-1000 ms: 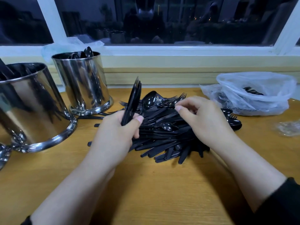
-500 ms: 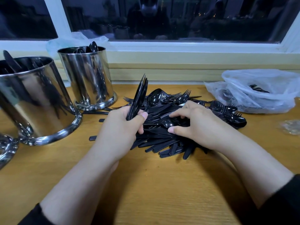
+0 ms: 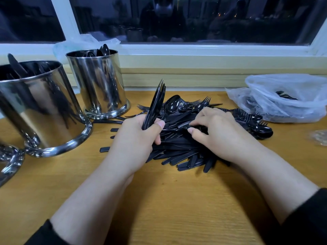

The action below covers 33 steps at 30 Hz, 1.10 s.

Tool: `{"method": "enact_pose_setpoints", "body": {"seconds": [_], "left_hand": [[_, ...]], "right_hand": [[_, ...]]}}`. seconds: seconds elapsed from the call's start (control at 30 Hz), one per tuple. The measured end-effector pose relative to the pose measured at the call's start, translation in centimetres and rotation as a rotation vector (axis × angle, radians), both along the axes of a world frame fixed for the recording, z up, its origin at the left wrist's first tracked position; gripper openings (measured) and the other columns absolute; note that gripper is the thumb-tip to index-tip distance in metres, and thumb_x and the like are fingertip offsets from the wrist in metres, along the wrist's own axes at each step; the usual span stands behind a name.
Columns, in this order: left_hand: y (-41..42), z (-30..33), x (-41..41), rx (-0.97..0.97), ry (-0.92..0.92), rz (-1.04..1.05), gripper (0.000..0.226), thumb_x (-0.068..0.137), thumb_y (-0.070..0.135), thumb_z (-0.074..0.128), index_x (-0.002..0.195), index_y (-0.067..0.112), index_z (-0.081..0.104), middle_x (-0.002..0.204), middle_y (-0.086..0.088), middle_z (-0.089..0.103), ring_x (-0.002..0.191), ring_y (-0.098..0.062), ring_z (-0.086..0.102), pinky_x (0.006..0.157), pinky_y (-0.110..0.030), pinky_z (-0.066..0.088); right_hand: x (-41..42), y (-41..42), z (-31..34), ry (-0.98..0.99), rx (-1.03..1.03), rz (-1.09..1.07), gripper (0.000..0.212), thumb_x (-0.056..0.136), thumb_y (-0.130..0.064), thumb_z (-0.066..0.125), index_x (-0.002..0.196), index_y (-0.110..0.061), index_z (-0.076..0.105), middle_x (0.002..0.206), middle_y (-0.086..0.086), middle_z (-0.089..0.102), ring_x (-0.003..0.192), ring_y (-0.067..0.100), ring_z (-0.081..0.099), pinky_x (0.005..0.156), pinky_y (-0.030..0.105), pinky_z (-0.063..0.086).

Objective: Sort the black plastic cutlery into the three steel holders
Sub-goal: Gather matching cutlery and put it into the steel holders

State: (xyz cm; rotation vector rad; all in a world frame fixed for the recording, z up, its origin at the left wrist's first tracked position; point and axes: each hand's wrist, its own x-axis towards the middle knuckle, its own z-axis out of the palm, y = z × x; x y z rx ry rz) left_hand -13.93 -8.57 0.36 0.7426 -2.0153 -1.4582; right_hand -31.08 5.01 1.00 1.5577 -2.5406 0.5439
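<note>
The left hand [image 3: 136, 138] is wrapped around a bundle of knives [image 3: 155, 105], holding them upright with the blades fanned a bit at the top and the thumb clamped across the handles. So this looks like the gather-a-batch stage: one type gets collected in the left fist while the right hand [image 3: 217, 131] digs for more. The right hand sits palm-down on top of the cutlery pile [image 3: 178, 149], wrist low, fingers curled in, and thumb and forefinger seem to be pinching one black piece right at the top of the heap; which type it is can't really be told, it's all black on black. Next move is probably to pull that piece free without dragging the tangle along, slip it in with the bundle if it matches, then carry the lot left. The near steel holder [image 3: 44, 110] already has knives poking out, so that's the likely target, while the far steel holder [image 3: 99, 85] shows spoons at its rim. A third holder [image 3: 8, 163] is only just visible at the left edge. Plenty of mixed forks and spoons are still lying on the wooden tabletop [image 3: 159, 200], and a plastic bag [image 3: 286, 98] off to the right holds a few more pieces.
</note>
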Motion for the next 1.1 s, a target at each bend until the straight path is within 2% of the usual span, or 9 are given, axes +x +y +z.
{"method": "enact_pose_setpoints", "body": {"seconds": [0.07,0.17,0.43,0.53,0.63,0.8,0.9,1.0,1.1], "left_hand": [[0.0,0.0,0.0,0.000,0.001,0.005,0.030,0.100,0.037,0.062,0.081,0.014,0.064,0.066,-0.025,0.051,0.053,-0.023,0.035,0.054,-0.036,0.029],[-0.1,0.0,0.1,0.007,-0.009,0.011,0.034,0.100,0.036,0.062,0.077,0.012,0.062,0.060,-0.013,0.045,0.053,-0.023,0.033,0.053,-0.034,0.027],[0.0,0.3,0.3,-0.011,-0.007,0.017,0.037,0.100,0.039,0.061,0.079,0.009,0.062,0.064,-0.018,0.047,0.052,-0.022,0.033,0.055,-0.037,0.029],[0.0,0.5,0.4,-0.035,-0.019,0.024,0.037,0.100,0.041,0.061,0.079,0.011,0.062,0.065,-0.021,0.049,0.053,-0.023,0.035,0.056,-0.038,0.031],[0.2,0.7,0.4,-0.082,-0.045,0.047,0.040,0.100,0.040,0.060,0.071,0.013,0.060,0.055,-0.008,0.046,0.050,-0.021,0.037,0.055,-0.037,0.033],[0.7,0.8,0.3,-0.089,-0.086,-0.015,0.039,0.101,0.040,0.059,0.075,0.012,0.062,0.052,-0.001,0.048,0.046,-0.019,0.039,0.047,-0.029,0.034],[1.5,0.9,0.2,-0.002,-0.055,-0.080,0.022,0.101,0.034,0.061,0.086,0.020,0.070,0.058,0.003,0.057,0.050,-0.012,0.052,0.046,-0.021,0.042],[2.2,1.1,0.1,0.071,-0.034,-0.143,0.016,0.101,0.030,0.061,0.092,0.022,0.072,0.063,-0.002,0.064,0.051,-0.013,0.061,0.049,-0.025,0.050],[2.6,1.2,0.1,0.116,-0.034,-0.185,0.016,0.103,0.030,0.059,0.096,0.020,0.070,0.073,-0.006,0.073,0.048,-0.018,0.059,0.044,-0.026,0.046]], "right_hand": [[-0.1,-0.2,-0.2,0.009,-0.019,0.008,0.032,0.101,-0.045,0.049,0.117,-0.028,0.071,0.104,-0.010,0.056,0.107,0.014,0.049,0.100,0.043,0.036],[-0.4,-0.4,-0.5,0.026,-0.034,0.011,0.031,0.104,-0.042,0.044,0.115,-0.030,0.070,0.105,-0.009,0.061,0.107,0.017,0.053,0.094,0.042,0.037],[-1.5,-0.2,-1.3,0.058,-0.174,-0.009,0.020,0.102,-0.021,0.056,0.113,-0.023,0.072,0.102,-0.007,0.065,0.105,0.019,0.058,0.096,0.049,0.045],[-1.7,0.1,-0.7,0.037,-0.356,-0.018,0.018,0.100,-0.014,0.058,0.109,-0.020,0.072,0.100,-0.006,0.061,0.101,0.017,0.057,0.092,0.026,0.040],[-1.1,0.7,0.5,-0.092,-0.489,0.042,0.019,0.101,-0.012,0.057,0.108,-0.023,0.072,0.101,-0.010,0.061,0.096,-0.001,0.054,0.085,0.007,0.034],[0.6,0.9,0.8,-0.322,-0.587,0.104,0.026,0.096,-0.018,0.067,0.118,-0.031,0.070,0.091,-0.017,0.063,0.081,0.003,0.055,0.075,0.007,0.037],[0.9,0.3,0.4,-0.434,-0.674,0.030,0.028,0.094,-0.022,0.070,0.120,-0.034,0.070,0.084,-0.014,0.063,0.076,0.002,0.057,0.073,0.009,0.040],[0.7,-0.1,0.1,-0.488,-0.693,-0.013,0.031,0.093,-0.027,0.072,0.122,-0.038,0.068,0.086,-0.012,0.065,0.081,0.011,0.066,0.077,0.016,0.047],[0.7,-0.3,-0.2,-0.480,-0.660,-0.054,0.029,0.093,-0.028,0.071,0.121,-0.034,0.070,0.084,-0.014,0.063,0.079,0.007,0.061,0.073,0.007,0.041]]}}
